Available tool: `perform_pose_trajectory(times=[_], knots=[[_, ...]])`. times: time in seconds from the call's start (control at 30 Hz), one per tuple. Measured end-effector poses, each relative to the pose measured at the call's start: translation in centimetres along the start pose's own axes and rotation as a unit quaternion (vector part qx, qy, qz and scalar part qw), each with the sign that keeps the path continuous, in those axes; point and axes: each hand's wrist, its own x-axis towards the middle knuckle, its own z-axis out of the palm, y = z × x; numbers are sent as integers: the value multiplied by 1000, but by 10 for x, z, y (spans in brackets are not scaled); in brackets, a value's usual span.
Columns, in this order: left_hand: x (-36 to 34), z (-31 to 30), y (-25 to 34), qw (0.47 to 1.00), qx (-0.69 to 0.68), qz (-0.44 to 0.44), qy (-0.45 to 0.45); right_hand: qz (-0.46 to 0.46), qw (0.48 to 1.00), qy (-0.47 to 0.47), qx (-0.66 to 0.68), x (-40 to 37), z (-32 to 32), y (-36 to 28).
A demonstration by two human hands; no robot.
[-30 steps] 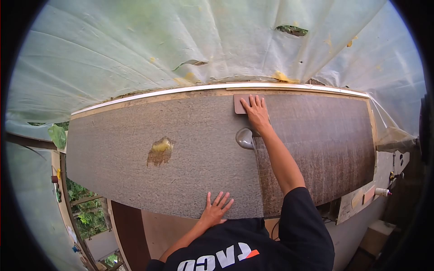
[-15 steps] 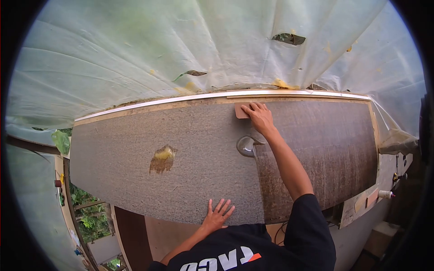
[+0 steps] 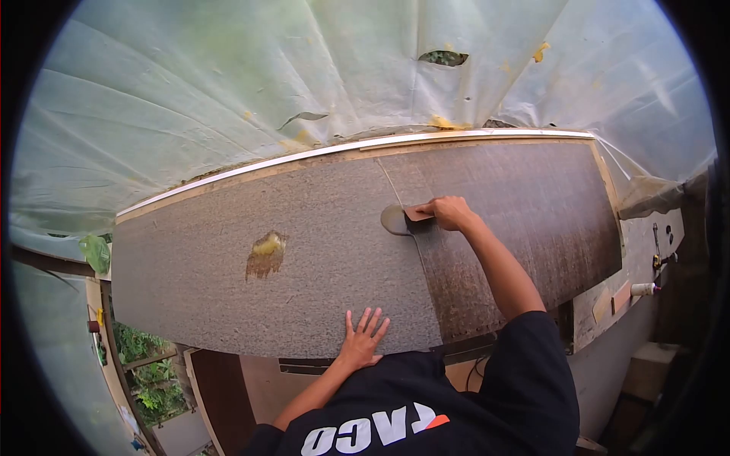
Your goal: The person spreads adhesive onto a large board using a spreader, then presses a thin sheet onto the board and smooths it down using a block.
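Observation:
A long grey speckled board (image 3: 228,251) lies across in front of me, its right part darker brown and wet-looking (image 3: 525,213). My right hand (image 3: 450,212) grips a small brown flat spreader (image 3: 417,214) and holds its edge against a glossy puddle of glue (image 3: 394,220) near the board's middle. My left hand (image 3: 363,339) rests flat on the board's near edge, fingers spread, holding nothing. A yellowish-brown blob of glue (image 3: 266,254) sits further left on the grey surface.
A pale metal strip (image 3: 304,156) runs along the board's far edge. Translucent plastic sheeting (image 3: 266,68) with small tears hangs behind. At right, a bench edge (image 3: 635,258) holds small tools and a white cylinder (image 3: 643,289). Foliage shows low left.
My right hand has pulled the spreader from the board's far edge back toward me to the glue puddle. The left hand has stayed on the near edge.

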Motion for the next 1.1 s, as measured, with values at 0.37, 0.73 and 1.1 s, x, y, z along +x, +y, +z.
perform_pose_trajectory(times=[0.37, 0.73, 1.1], knots=[[-2, 4, 0, 999, 24, 3, 42, 57, 993, -98, 12, -227, 53, -67], [-1, 17, -3, 996, 51, 13, 76, 75, 964, -255, -5, -335, 91, -116], [-42, 9, -40, 995, 41, 63, 69, 67, 813, 132, 563, -233, 15, -75]])
